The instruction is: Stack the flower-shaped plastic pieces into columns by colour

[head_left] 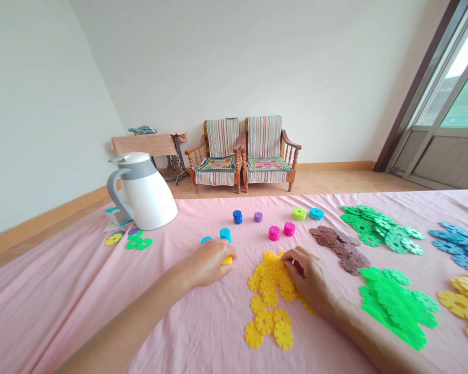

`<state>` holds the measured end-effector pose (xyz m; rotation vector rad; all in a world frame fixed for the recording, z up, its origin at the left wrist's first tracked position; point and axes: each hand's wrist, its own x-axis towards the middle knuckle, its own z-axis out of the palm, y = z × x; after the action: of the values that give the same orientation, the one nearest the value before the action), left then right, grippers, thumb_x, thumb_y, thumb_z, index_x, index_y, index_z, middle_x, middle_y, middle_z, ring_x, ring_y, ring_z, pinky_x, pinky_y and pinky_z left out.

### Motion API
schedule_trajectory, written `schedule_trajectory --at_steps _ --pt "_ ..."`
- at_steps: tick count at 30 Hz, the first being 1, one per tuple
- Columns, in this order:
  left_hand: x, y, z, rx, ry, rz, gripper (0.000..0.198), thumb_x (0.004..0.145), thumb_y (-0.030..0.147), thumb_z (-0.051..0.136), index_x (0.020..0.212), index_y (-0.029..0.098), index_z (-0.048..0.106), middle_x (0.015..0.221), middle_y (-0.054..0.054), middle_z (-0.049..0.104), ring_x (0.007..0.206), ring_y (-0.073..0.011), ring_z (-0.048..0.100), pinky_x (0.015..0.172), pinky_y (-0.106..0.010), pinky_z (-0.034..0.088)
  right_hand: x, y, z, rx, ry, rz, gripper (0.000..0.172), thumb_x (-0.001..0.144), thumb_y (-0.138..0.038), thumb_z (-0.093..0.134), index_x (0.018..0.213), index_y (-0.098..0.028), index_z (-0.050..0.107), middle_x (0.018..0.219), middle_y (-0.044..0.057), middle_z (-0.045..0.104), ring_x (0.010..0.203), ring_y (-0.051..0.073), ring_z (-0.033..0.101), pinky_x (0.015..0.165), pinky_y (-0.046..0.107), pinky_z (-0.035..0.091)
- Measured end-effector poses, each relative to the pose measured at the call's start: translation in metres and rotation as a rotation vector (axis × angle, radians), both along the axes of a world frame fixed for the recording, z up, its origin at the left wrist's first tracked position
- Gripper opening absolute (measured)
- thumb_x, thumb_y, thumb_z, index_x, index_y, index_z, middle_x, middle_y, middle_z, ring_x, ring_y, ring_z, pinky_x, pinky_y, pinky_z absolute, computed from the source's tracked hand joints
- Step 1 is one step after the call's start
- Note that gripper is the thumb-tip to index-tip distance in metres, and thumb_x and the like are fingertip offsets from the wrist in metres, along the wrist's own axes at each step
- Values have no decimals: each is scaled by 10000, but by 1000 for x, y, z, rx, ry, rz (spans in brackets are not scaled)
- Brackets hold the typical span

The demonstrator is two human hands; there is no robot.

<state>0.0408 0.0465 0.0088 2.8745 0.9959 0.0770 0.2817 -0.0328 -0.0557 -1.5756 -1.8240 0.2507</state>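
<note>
My left hand (pixel 212 262) is closed around a small stack of yellow snowflake discs (pixel 227 260), whose edge shows at the fingertips. To its right spreads a loose pile of yellow snowflake discs (pixel 271 278). My right hand (pixel 315 280) rests at the right side of this pile, thumb and fingers curled together at its upper edge. The fingertips pinch at a yellow disc there, though it is mostly hidden. Just beyond my left hand stand a light blue disc stack (pixel 225 235) and another blue stack (pixel 206 240), partly covered by the hand.
Farther back are dark blue (pixel 237 217), purple (pixel 258 217), pink (pixel 274 233), lime (pixel 298 213) and cyan (pixel 316 213) stacks. Brown (pixel 337 246), green (pixel 398 306) and blue (pixel 458 244) piles lie right. A white jug (pixel 150 200) stands left on the pink cloth (pixel 140 291).
</note>
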Motion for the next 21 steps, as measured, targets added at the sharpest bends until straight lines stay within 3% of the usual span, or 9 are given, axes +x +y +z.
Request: schedule_trajectory --at_steps 3,8,11,14,21 --pt "-3 -2 2 8 7 17 139 783 157 537 832 198 660 837 -48 663 818 -214 618 679 -270 416 0 0 -1 0 7 2 197 826 -147 419 824 -187 612 779 31 610 682 148 554 613 255 399" --pt "0 -21 10 69 -15 82 268 808 290 629 1068 224 617 1000 -64 624 837 -242 619 718 -322 453 0 1 -2 -9 5 -6 197 820 -143 425 825 -190 616 774 23 610 664 143 546 605 254 392" --pt "12 -39 11 -21 -65 -51 219 846 260 609 1063 242 617 1000 -34 619 889 -221 612 776 -310 462 1 1 -3 3 8 2 188 822 -147 425 812 -189 608 772 23 607 663 142 542 600 251 388" --pt "25 -52 7 -84 -47 -141 236 853 205 585 1081 264 605 1027 -25 590 825 -191 617 739 -290 480 2 3 -7 9 19 12 179 826 -150 425 805 -191 598 769 21 599 654 139 536 593 250 382" --pt "39 -52 -4 -91 -19 -218 252 830 206 599 1067 292 603 1026 -7 542 782 -175 612 690 -275 490 3 6 -16 19 39 10 178 838 -159 420 817 -197 593 756 12 580 645 134 528 588 247 371"
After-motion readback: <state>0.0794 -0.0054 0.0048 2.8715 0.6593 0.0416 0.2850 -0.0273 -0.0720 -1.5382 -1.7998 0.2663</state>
